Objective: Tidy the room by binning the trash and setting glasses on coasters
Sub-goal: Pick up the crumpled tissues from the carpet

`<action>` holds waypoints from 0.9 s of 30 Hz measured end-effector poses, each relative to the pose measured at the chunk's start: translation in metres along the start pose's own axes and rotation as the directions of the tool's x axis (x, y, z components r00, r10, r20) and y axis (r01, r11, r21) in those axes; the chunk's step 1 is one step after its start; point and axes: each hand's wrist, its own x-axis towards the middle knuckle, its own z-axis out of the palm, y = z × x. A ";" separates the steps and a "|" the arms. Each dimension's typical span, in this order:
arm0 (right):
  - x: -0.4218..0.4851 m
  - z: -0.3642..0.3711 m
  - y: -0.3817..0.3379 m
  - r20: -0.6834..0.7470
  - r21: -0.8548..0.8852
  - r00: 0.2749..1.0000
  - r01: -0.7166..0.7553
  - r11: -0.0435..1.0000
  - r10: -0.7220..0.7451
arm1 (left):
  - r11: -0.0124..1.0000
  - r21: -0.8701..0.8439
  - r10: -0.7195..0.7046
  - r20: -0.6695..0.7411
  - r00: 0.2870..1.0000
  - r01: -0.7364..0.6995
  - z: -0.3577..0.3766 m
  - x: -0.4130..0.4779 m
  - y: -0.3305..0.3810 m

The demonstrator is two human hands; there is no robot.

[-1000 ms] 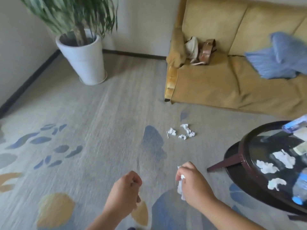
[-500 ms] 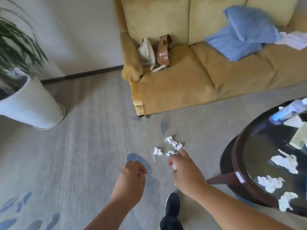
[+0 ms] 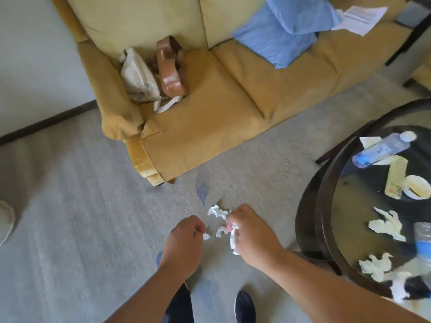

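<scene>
Several crumpled white paper scraps lie on the grey carpet; the largest scrap (image 3: 217, 211) sits just above my hands, a small one (image 3: 221, 230) between them. My right hand (image 3: 251, 236) is closed around a white crumpled paper (image 3: 234, 238) that hangs from its fingers. My left hand (image 3: 183, 243) hovers low with fingers curled, its tips at a tiny scrap (image 3: 206, 236); whether it grips the scrap is unclear. More crumpled papers (image 3: 387, 226) lie on the dark round table (image 3: 312, 220) at the right.
A yellow sofa (image 3: 210, 108) stands ahead with a beige bag (image 3: 137, 75), blue pillows (image 3: 286, 26) and a sheet of paper. The table also bears a plastic bottle (image 3: 382, 148), a wrapper and a small bowl. My dark shoes (image 3: 245, 306) stand below.
I have moved closer to the scraps near the sofa. Both hands have dropped down to the scraps on the carpet. The right hand still holds its paper.
</scene>
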 end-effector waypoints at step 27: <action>0.180 0.351 0.269 0.173 -0.034 0.914 -0.367 0.930 0.367 | 0.904 0.416 -0.060 0.355 0.933 -0.100 0.299 0.277 -0.309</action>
